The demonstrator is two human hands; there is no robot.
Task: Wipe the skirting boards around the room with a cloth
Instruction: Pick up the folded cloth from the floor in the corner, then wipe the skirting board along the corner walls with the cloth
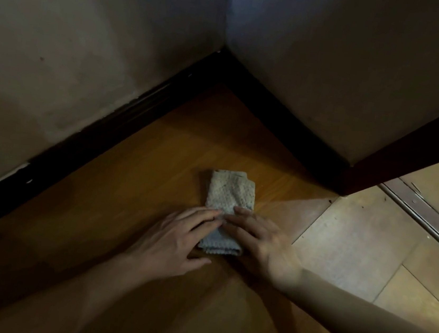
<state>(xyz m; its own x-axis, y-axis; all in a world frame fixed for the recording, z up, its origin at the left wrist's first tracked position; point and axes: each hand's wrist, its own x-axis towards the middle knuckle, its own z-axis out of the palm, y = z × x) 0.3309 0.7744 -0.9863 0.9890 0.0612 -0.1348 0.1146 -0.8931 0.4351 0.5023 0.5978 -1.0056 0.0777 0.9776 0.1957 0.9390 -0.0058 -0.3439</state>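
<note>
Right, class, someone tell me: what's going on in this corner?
A person presses a folded pale grey textured cloth flat on the orange-brown wooden floor, left hand and right hand side by side on its near half, fingers straight. The dark skirting boards that meet in the corner beyond are untouched at this moment; no wiping is under way yet.

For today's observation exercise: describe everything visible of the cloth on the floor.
The cloth is pale grey, knobbly-textured, folded into a layered oblong. It lies flat on the wooden floor, apart from the dark skirting boards. The left hand and right hand rest on its near half, fingers straight.
</note>
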